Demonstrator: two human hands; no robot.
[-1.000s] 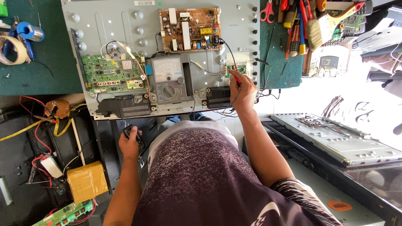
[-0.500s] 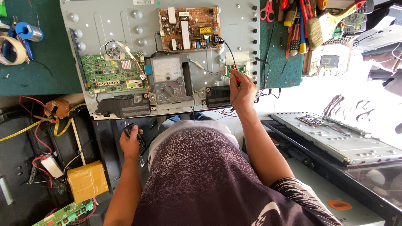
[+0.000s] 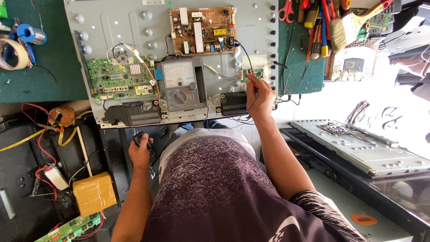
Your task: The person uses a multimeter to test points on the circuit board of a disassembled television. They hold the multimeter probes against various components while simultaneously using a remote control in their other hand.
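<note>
Red probe is pinched in the right hand, tip down on the small board at the right edge of the grey metal back panel. Right hand's grip is closed around the probe. Against the two earlier views the hand and probe sit in the same spot, so the contact is being held steady, no repositioning. Left hand is low, in front of the panel, fingers wrapped around a dark remote; it has hardly shifted either. Judging from that, a reading is in progress rather than a new point being picked.

Just left of the probe hand, the analog meter lies on the panel with leads running off it. Green board sits further left, brown power board above. Panel rests on the green table. Tape rolls far left, scissors and brush top right. Yellow block and loose wires lower left. Another flat panel lies off to the right.
</note>
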